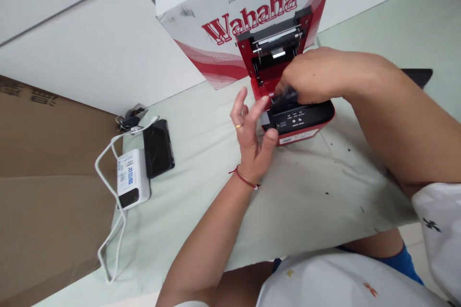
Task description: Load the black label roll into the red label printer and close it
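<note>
While the right hand (311, 74) dips into the open red-and-black machine (309, 117) at upper centre-right of the frame, the left hand (250, 136) comes in at its left side, fingers spread wide, thumb by the front corner. And that right hand, it's down over a blurred dark part (286, 98), its fingertips hidden, so I cannot tell its grip! Up goes the lid (277, 41), roller showing, in front of the Wahaha carton (216, 19) at top centre. Over at left-centre, a black phone (158, 148) lies right beside a white device (131, 172), a white cable (108, 182) looping around there on the pale green cloth (201, 163).
</note>
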`<action>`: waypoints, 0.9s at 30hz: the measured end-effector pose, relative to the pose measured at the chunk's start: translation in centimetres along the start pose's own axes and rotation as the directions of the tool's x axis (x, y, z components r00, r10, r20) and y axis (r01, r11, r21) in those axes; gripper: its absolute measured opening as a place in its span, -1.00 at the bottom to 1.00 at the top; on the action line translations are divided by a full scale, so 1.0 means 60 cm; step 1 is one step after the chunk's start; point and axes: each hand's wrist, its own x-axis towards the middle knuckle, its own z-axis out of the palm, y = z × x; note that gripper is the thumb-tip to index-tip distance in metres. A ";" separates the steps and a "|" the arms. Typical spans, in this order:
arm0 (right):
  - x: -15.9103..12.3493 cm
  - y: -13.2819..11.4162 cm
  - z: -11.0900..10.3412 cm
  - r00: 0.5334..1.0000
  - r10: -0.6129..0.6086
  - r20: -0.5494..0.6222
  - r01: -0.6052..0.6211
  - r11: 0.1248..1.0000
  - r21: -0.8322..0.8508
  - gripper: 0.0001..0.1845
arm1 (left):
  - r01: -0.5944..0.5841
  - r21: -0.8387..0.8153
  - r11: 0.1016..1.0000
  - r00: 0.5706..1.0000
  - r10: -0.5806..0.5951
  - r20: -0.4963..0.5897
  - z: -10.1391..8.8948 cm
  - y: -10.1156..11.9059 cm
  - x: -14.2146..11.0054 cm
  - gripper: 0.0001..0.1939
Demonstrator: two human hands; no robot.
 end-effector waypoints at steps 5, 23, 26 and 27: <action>-0.015 -0.054 -0.043 0.969 0.175 0.173 -0.139 0.969 -0.203 -0.60 | -0.171 0.121 0.978 0.976 0.150 0.160 -0.002 -0.004 0.002 -0.44; -0.042 -0.054 -0.068 0.960 0.055 -0.273 -0.078 0.994 -0.075 -0.24 | -0.177 0.214 0.961 0.984 0.170 0.051 0.014 -0.001 -0.012 -0.61; -0.062 -0.073 -0.084 0.967 0.081 -0.240 -0.120 0.981 -0.154 -0.38 | -0.191 0.232 0.954 0.981 0.183 0.056 0.010 -0.002 -0.014 -0.63; -0.069 -0.081 -0.088 0.976 0.072 -0.205 -0.117 0.969 -0.216 -0.41 | -0.183 0.240 0.953 0.983 0.175 0.053 0.009 -0.003 -0.015 -0.61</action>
